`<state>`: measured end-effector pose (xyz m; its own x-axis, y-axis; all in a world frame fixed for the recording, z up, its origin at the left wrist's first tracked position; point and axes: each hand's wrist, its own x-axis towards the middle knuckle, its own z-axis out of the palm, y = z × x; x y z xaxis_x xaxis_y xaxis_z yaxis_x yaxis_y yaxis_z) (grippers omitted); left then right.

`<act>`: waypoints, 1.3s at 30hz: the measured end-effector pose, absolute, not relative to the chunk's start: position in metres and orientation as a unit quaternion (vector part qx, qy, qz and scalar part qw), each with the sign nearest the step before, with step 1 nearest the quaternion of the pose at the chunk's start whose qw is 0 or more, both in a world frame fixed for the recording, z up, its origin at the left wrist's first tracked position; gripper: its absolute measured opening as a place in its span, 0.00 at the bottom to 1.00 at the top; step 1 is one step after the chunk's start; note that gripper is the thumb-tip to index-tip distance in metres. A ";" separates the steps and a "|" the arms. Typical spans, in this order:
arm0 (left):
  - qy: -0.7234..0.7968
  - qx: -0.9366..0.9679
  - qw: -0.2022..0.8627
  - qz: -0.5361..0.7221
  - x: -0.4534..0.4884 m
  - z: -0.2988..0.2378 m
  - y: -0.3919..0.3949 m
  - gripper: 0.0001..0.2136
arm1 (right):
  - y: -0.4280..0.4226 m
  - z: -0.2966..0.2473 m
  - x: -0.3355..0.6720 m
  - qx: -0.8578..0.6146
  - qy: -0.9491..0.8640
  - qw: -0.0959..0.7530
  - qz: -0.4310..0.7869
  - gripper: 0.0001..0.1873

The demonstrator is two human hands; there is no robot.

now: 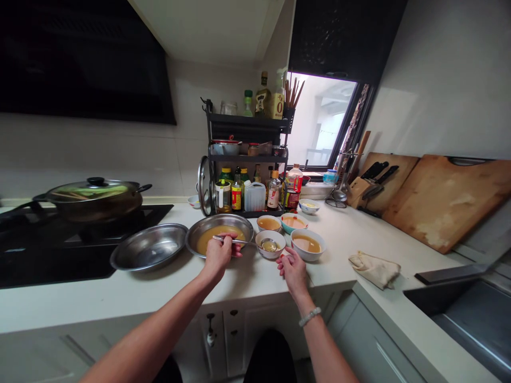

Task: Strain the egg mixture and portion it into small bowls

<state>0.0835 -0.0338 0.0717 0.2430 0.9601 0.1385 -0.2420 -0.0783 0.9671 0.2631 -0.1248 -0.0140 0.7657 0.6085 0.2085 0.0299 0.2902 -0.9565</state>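
My left hand is closed around the handle of a metal ladle. The ladle's head is over or inside a small white bowl; some pale yellow liquid shows there. Below the left hand stands a wide steel basin of yellowish broth. My right hand is at the small bowl's right side, fingers loosely curled and apart, near its rim; whether they touch it I cannot tell. Close by are a larger white bowl, a teal-edged bowl and another bowl, all with orange-brown liquid.
An empty steel basin sits left, beside the stove with a lidded pan. Behind stands a black rack of bottles. To the right are a folded cloth, a knife block, cutting boards and a sink.
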 end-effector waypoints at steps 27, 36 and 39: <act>0.358 0.510 0.578 0.527 0.065 0.095 -0.036 0.07 | -0.124 -0.016 0.265 -0.565 -0.288 0.749 0.192 0.22; 0.353 0.507 0.511 0.598 0.021 0.111 -0.008 0.08 | -0.123 -0.016 0.265 -0.563 -0.282 0.752 0.195 0.21; 0.362 0.544 0.453 0.607 0.004 0.111 -0.003 0.11 | -0.124 -0.015 0.264 -0.560 -0.283 0.754 0.194 0.21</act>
